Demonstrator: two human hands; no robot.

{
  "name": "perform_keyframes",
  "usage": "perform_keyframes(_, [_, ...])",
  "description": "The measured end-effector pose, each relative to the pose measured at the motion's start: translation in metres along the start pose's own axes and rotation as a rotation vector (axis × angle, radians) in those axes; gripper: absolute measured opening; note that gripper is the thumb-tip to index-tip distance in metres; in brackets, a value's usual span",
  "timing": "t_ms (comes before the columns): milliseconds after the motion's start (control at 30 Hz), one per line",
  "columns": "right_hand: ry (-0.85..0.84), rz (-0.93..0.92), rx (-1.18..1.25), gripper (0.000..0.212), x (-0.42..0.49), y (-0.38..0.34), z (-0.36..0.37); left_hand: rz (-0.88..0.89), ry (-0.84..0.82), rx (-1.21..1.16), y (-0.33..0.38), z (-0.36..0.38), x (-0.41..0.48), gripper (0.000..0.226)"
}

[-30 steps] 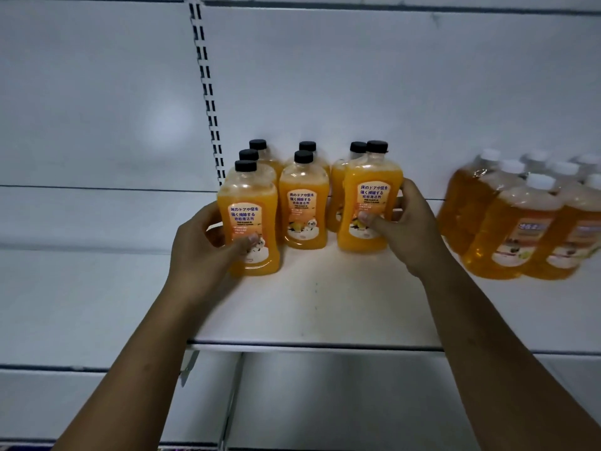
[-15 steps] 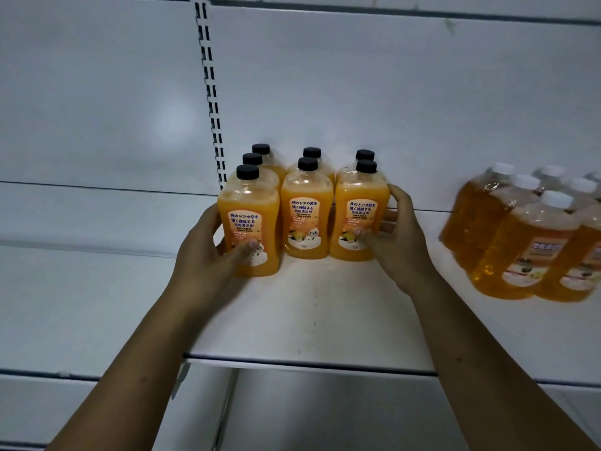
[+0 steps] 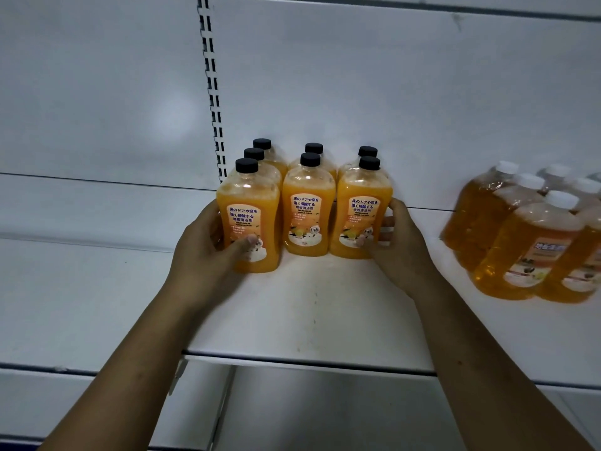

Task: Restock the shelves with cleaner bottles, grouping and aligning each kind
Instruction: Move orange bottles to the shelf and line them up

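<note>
Two bare forearms reached up over the white shelf [image 3: 309, 320]. The left hand [image 3: 208, 252] had its grip wrapped on the front-left black-capped orange cleaner bottle [image 3: 248, 222], thumb across the label. The right hand [image 3: 401, 245] gripped the front-right black-capped bottle [image 3: 361, 216]. Between them stood the middle front bottle [image 3: 308, 213], with four more black-capped bottles behind, against the back panel [image 3: 390, 92]. Well to the right stood a cluster of white-capped amber bottles [image 3: 527, 242].
</note>
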State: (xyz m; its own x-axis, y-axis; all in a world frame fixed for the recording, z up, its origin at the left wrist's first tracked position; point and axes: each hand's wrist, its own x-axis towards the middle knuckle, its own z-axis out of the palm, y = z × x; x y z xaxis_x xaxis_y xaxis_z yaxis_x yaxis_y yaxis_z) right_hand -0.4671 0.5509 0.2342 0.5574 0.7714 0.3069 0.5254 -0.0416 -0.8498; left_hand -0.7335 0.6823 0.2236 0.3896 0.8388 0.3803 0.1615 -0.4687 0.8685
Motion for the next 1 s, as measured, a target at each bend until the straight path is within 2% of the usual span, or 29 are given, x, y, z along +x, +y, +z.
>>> perform_keyframes(233, [-0.015, -0.003, -0.02, 0.066, -0.001, 0.002, -0.001, 0.008, -0.007, -0.016, -0.006, 0.0, -0.002, 0.066])
perform_keyframes(400, [-0.007, 0.011, -0.01, 0.075, -0.002, 0.005, -0.001, 0.017, -0.055, 0.047, -0.009, 0.004, -0.002, 0.075])
perform_keyframes(733, [-0.048, 0.034, -0.122, 0.064, -0.003, 0.012, -0.004, -0.019, -0.039, 0.062, -0.011, 0.003, 0.001, 0.067])
perform_keyframes(1000, [-0.043, 0.144, -0.141, 0.072, -0.017, 0.002, -0.01, -0.024, -0.063, 0.004, -0.006, -0.003, -0.006, 0.095])
